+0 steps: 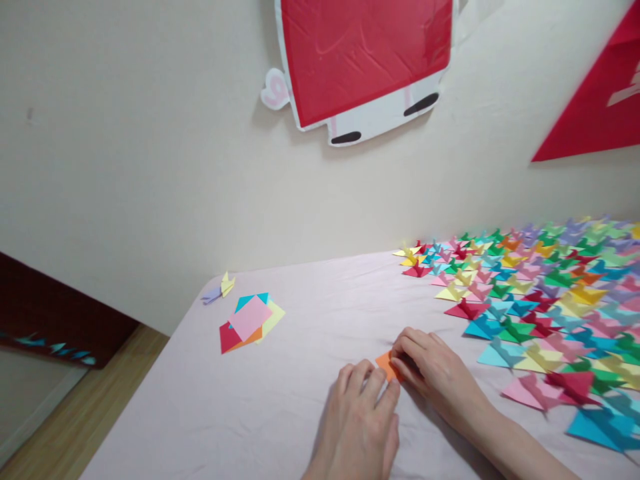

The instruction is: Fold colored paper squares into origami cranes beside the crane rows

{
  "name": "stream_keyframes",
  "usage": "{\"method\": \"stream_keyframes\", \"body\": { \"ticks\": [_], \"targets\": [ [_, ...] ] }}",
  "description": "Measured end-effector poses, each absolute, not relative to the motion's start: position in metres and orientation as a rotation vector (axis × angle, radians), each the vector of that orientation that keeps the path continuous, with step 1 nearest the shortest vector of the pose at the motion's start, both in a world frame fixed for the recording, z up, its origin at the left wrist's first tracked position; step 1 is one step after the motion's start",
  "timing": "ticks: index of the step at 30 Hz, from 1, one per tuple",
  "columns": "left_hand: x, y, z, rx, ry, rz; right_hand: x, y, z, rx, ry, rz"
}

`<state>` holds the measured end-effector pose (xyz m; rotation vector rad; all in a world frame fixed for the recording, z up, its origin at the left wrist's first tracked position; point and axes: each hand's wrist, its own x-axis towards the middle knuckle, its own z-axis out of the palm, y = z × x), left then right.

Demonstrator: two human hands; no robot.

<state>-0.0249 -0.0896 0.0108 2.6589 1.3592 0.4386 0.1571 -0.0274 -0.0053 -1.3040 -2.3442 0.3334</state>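
A small piece of orange origami paper lies on the cloth-covered surface between my two hands, partly hidden by the fingers. My left hand rests over its near left edge, fingers bent and pressing it down. From the right, my right hand grips the paper's right side, thumb and fingertips close together. How the paper is folded cannot be made out under the fingers.
Loose square papers lie in a fanned pile to the left. Behind them sit a yellow folded crane and a purple one. Rows of colourful paper cranes cover the right side. The wall bounds the pale sheet at the back.
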Motion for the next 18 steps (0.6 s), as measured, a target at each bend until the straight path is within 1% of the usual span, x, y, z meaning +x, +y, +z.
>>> {"method": "stream_keyframes", "body": {
  "ticks": [5, 10, 18],
  "targets": [
    [-0.022, -0.089, 0.012, 2.718, 1.416, 0.419, 0.158, -0.029, -0.003, -1.339, -2.309, 0.424],
    [-0.021, -0.090, 0.012, 2.765, 1.467, 0.438, 0.166, -0.031, 0.010, -1.293, -2.203, 0.727],
    [-0.019, -0.091, 0.012, 2.782, 1.481, 0.466, 0.162, -0.031, 0.014, -1.361, -2.147, 0.774]
  ]
}}
